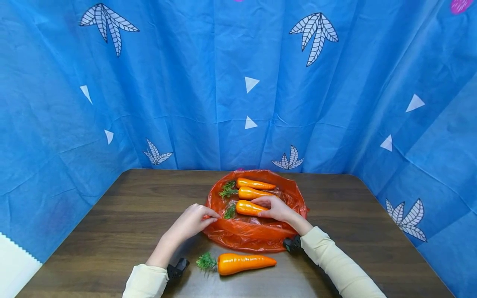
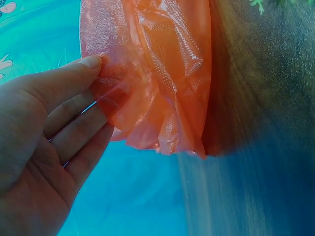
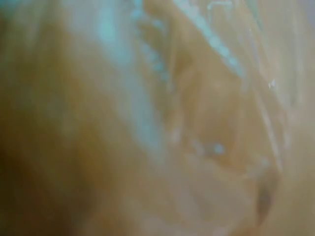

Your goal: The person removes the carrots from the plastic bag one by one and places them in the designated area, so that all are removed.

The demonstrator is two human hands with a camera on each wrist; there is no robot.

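Note:
A red plastic bag [image 1: 242,234] lies spread with its mouth open on the table. My left hand [image 1: 193,221] pinches the bag's left front rim between thumb and fingers; the left wrist view shows the thumb on the thin crinkled plastic [image 2: 147,73]. Inside the bag my right hand [image 1: 275,208] grips the nearest carrot [image 1: 247,207] around its middle, its green top pointing left. Behind it lie a second carrot [image 1: 251,193] and a third carrot [image 1: 255,183], side by side. The right wrist view is filled by blurred bag plastic [image 3: 211,108], hiding that hand.
Another carrot [image 1: 244,263] with a green leafy top lies on the dark wooden table [image 1: 156,194] in front of the bag. A blue patterned curtain [image 1: 186,82] hangs behind the table and along both sides.

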